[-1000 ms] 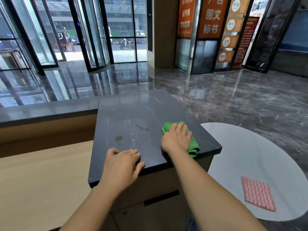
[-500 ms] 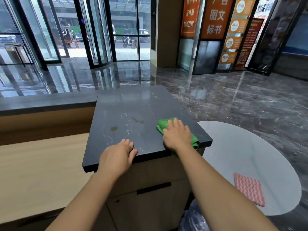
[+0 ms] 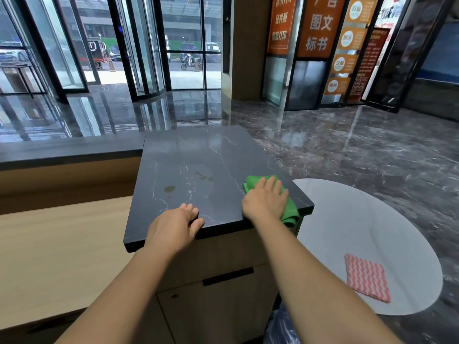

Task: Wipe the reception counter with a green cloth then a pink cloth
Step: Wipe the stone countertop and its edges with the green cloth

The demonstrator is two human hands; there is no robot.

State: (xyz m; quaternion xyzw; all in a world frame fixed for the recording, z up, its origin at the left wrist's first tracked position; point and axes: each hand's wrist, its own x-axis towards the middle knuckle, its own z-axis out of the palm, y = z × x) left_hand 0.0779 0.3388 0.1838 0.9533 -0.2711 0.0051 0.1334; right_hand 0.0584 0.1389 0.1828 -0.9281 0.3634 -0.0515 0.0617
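Note:
The reception counter (image 3: 198, 155) has a dark marble top with white veins and a few dull smudges near its middle. A green cloth (image 3: 288, 209) lies bunched at the top's near right corner, partly hanging over the edge. My right hand (image 3: 264, 201) presses flat on the cloth with straight fingers. My left hand (image 3: 175, 225) rests on the counter's near edge, fingers loosely bent over the rim, holding nothing. A pink cloth (image 3: 367, 278) with a white zigzag pattern lies flat on a round white table (image 3: 347, 219) to the right.
A lower pale wooden desk surface (image 3: 62, 244) runs along the left. Below the marble top is a wooden cabinet (image 3: 223, 294) with a dark handle slot. Glossy dark marble floor (image 3: 360, 150) stretches beyond, with glass doors and orange signs at the back.
My right hand has slid the green cloth toward the near right corner, where it now hangs over the edge. My left hand has drawn back to the near edge. The camera has pulled back.

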